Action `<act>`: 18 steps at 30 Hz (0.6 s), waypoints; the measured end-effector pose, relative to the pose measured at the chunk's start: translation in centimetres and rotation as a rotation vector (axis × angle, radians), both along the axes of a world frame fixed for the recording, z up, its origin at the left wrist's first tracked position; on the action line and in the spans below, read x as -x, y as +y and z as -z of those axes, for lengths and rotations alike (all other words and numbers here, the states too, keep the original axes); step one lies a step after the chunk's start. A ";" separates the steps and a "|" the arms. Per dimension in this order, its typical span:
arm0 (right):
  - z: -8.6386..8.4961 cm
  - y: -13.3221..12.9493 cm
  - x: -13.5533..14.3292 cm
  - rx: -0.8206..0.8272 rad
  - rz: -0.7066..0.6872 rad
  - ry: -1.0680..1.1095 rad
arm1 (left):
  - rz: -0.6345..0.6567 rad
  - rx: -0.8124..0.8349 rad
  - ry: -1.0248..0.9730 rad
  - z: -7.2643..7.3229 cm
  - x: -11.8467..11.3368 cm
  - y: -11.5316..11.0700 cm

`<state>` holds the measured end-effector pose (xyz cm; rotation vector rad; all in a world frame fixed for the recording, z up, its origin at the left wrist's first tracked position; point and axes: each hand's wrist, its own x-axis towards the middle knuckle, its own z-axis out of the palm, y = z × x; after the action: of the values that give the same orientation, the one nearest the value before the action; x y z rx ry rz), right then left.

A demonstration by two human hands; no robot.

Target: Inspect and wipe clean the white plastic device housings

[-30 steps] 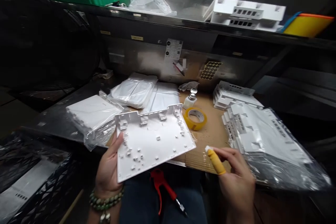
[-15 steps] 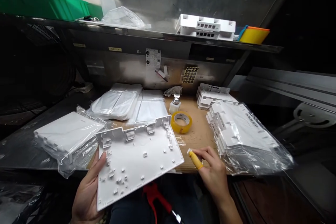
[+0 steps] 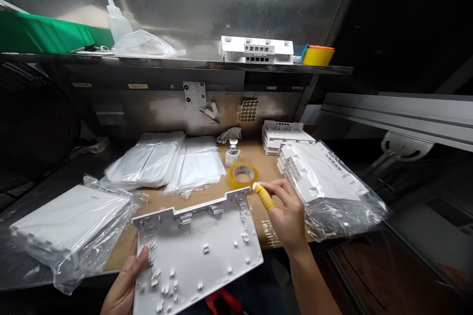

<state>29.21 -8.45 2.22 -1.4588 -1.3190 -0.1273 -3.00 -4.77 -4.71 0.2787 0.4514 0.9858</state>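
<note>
My left hand (image 3: 125,280) grips the left edge of a white plastic housing panel (image 3: 192,256), thumb on its inner face and the other fingers behind. The panel is tilted toward me, showing small posts and clips. By its upper right corner, my right hand (image 3: 288,211) is closed with curled fingers. A yellow wrap (image 3: 265,198) covers its thumb, with a small white bit at the tip. What the fingers hold, if anything, is hidden. Just beyond lies a roll of yellow tape (image 3: 232,177), behind which stands a small pump-top bottle (image 3: 232,155).
Bagged white housings lie at left (image 3: 74,216) and right (image 3: 328,172), with more stacked housings (image 3: 286,135) behind. Clear plastic bags (image 3: 144,160) cover the back left. A shelf (image 3: 207,64) spans above. Red-handled pliers (image 3: 223,300) show below the panel.
My right hand has moved up to the panel's upper right corner. The panel sits lower in view and tilts differently, still in my left hand. The camera view has shifted.
</note>
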 end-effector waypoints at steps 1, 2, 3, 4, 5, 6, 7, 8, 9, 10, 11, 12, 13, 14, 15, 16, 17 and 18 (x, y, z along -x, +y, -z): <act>0.3 0.0 -0.2 0.009 -0.006 0.004 | -0.039 -0.029 -0.008 0.1 -0.4 0.0; 0.6 0.1 -0.5 0.028 -0.008 0.006 | -0.078 -0.063 -0.002 0.2 -0.7 -0.1; 0.9 0.2 -0.8 0.055 -0.008 0.007 | -0.108 -0.094 0.008 0.3 -1.0 -0.2; 1.1 0.2 -1.1 0.080 0.000 0.008 | -0.121 -0.117 0.008 0.2 -1.3 -0.3; 1.2 0.3 -1.4 0.098 0.013 0.010 | -0.130 -0.135 0.013 -0.1 -1.7 -0.4; 1.2 0.3 -1.5 0.101 0.025 0.017 | -0.138 -0.146 0.036 -0.6 -2.2 -0.6; 1.0 0.4 -1.5 0.084 0.034 0.025 | -0.141 -0.152 0.080 -1.3 -2.8 -0.7; 0.6 0.4 -1.2 0.052 0.032 0.032 | -0.142 -0.155 0.134 -2.1 -3.5 -1.0; -0.1 0.4 -0.6 0.009 0.018 0.032 | -0.138 -0.150 0.197 -3.1 -4.5 -1.2; -0.9 0.3 0.2 -0.041 -0.011 0.029 | -0.123 -0.137 0.258 -4.0 -5.5 -1.4; -1.9 0.3 1.4 -0.087 -0.054 0.020 | -0.113 -0.115 0.286 -5.0 -6.7 -1.6; -2.9 0.4 2.6 -0.126 -0.104 0.009 | -0.107 -0.091 0.292 -5.8 -7.8 -1.8; -3.8 0.4 3.9 -0.153 -0.158 0.000 | -0.105 -0.080 0.291 -6.4 -8.9 -2.0; -4.7 0.5 5.2 -0.168 -0.205 -0.012 | -0.111 -0.078 0.286 -6.9 -9.8 -2.1; -5.4 0.7 6.3 -0.177 -0.241 -0.027 | -0.124 -0.080 0.284 -7.1 -10.6 -2.3; -5.8 0.9 7.1 -0.185 -0.266 -0.045 | -0.144 -0.087 0.285 -7.2 -11.3 -2.5; -6.1 1.1 7.7 -0.191 -0.284 -0.060 | -0.168 -0.095 0.286 -7.2 -11.8 -2.6; -6.2 1.3 7.9 -0.193 -0.294 -0.071 | -0.188 -0.098 0.290 -7.2 -12.1 -2.7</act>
<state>21.30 -7.16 8.40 -1.0952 -1.5198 -0.1104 9.14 -7.48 2.48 0.4772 0.7039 1.1588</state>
